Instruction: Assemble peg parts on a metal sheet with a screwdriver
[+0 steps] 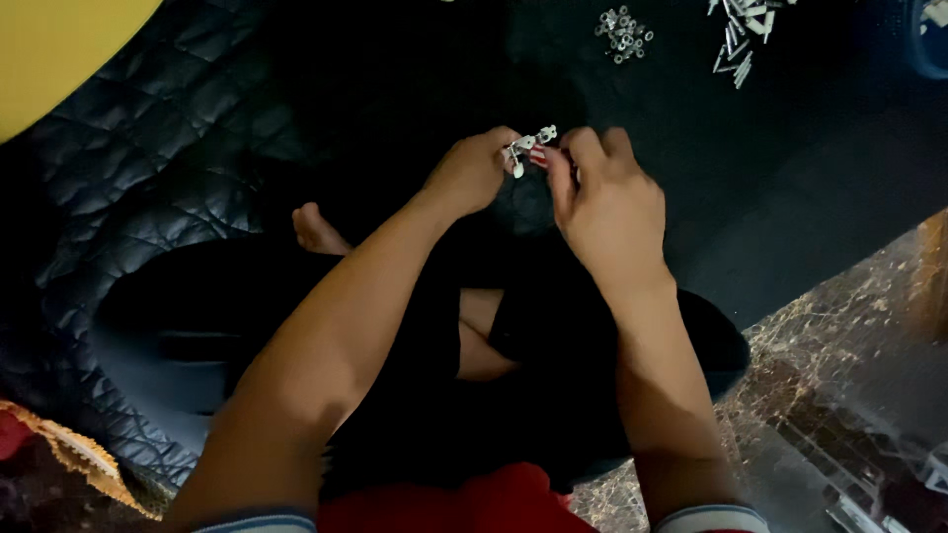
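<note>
A: Head view: what do the hands hold?
B: Left hand (474,170) and right hand (604,202) pinch closed on one bracket (531,144), over the lap. Washers (623,35) and screws (743,35) lie beyond the bracket, unused.

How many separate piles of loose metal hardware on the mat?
2. A small pile of nuts or washers lies at top centre; a scatter of screws and strips lies right of it, cut off by the top edge, so more may be hidden.

Dim light, black quilted mat (148,148) over the floor, yellow curved object (59,49) top left, brown marbled floor (849,345) at right, patterned red cloth (39,454) bottom left
</note>
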